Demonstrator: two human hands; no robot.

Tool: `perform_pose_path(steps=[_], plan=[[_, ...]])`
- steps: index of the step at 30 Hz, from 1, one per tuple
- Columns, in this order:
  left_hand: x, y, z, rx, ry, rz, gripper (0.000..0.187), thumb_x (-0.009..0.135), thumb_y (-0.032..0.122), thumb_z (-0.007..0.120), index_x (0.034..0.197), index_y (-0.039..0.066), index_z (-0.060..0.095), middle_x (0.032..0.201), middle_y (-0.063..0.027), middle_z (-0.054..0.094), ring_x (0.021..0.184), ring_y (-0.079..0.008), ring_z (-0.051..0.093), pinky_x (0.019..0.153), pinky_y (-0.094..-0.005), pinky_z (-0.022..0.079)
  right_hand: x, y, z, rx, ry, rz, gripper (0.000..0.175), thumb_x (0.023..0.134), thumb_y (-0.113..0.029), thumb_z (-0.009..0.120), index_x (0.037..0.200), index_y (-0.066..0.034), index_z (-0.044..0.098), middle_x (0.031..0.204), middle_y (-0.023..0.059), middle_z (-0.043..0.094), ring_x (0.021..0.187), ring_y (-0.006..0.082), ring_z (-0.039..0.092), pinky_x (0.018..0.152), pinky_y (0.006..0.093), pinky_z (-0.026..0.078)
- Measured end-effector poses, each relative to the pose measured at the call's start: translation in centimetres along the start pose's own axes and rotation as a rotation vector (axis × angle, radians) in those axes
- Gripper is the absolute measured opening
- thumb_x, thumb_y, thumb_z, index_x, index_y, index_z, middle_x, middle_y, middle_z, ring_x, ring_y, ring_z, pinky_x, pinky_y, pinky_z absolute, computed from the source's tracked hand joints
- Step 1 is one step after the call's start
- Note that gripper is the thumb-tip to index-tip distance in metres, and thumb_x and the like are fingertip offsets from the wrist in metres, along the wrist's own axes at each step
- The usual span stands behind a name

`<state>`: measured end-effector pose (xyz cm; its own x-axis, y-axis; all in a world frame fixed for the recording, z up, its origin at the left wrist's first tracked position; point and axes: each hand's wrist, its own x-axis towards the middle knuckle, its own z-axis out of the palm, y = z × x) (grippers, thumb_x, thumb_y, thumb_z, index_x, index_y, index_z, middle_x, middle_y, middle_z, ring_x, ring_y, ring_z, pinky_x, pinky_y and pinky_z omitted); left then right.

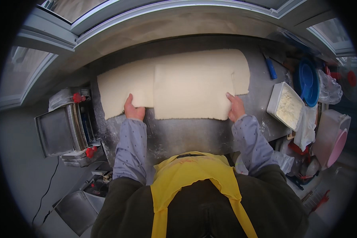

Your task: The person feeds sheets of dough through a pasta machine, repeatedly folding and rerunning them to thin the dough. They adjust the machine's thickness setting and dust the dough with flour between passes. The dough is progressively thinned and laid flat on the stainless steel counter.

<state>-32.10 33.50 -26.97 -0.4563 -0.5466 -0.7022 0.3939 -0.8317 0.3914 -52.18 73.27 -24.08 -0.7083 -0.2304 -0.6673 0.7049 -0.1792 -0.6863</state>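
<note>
A wide sheet of pale dough (193,83) lies on the dark metal worktop (184,134), with one rectangular layer overlapping the rest. My left hand (134,108) is at the near edge of the dough's left part, thumb on top and the fingers out of sight beneath the edge. At the near right corner of the overlapping layer, my right hand (235,107) pinches the edge, thumb uppermost. Both forearms wear grey-blue sleeve covers.
A dough sheeter (74,126) with red knobs stands at the left. On the right are a blue-handled tool (271,68), a white tub of flour (286,104), a blue basin (308,80), plastic bags and a clear bin (325,136). Windows line the far side.
</note>
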Motion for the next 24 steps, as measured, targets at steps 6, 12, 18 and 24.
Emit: perform_pose_path(steps=[6, 12, 18, 24], plan=[[-0.3, 0.1, 4.3, 0.435, 0.169, -0.056, 0.044, 0.107, 0.031, 0.061, 0.139, 0.001, 0.054, 0.137, -0.0162, 0.062, 0.123, -0.0277, 0.063, 0.111, -0.0452, 0.050, 5.3, -3.5, 3.8, -0.397, -0.002, -0.128, 0.036, 0.105, -0.017, 0.067, 0.130, 0.0082, 0.062, 0.119, 0.0173, 0.074, 0.105, 0.0247, 0.071, 0.094, 0.0369, 0.055], [-4.1, -2.6, 6.5, 1.238, -0.016, 0.034, 0.034, 0.101, 0.037, 0.073, 0.101, 0.003, 0.071, 0.085, -0.0030, 0.065, 0.079, -0.0136, 0.057, 0.068, -0.0315, 0.045, 2.6, -2.3, 3.9, -0.538, 0.019, -0.276, 0.039, 0.104, -0.018, 0.068, 0.133, 0.0066, 0.061, 0.126, 0.0161, 0.072, 0.109, 0.0236, 0.069, 0.098, 0.0369, 0.053], [-7.0, -3.1, 3.3, 1.392, -0.173, 0.168, 0.033, 0.099, 0.031, 0.075, 0.100, -0.002, 0.073, 0.078, -0.0014, 0.064, 0.063, -0.0119, 0.050, 0.057, -0.0329, 0.041, 0.4, -1.0, 0.2, -0.718, -0.062, -0.305, 0.037, 0.104, -0.017, 0.068, 0.133, 0.0048, 0.061, 0.124, 0.0157, 0.072, 0.107, 0.0237, 0.069, 0.098, 0.0374, 0.053], [-17.5, -3.2, -8.1, 1.418, -0.082, -0.214, 0.035, 0.100, 0.028, 0.073, 0.118, -0.002, 0.074, 0.100, -0.0054, 0.075, 0.079, -0.0149, 0.065, 0.067, -0.0321, 0.051, -6.4, 4.9, -6.5, -0.653, -0.150, -0.120, 0.040, 0.102, -0.024, 0.070, 0.129, 0.0044, 0.063, 0.121, 0.0169, 0.073, 0.106, 0.0254, 0.070, 0.095, 0.0382, 0.053]])
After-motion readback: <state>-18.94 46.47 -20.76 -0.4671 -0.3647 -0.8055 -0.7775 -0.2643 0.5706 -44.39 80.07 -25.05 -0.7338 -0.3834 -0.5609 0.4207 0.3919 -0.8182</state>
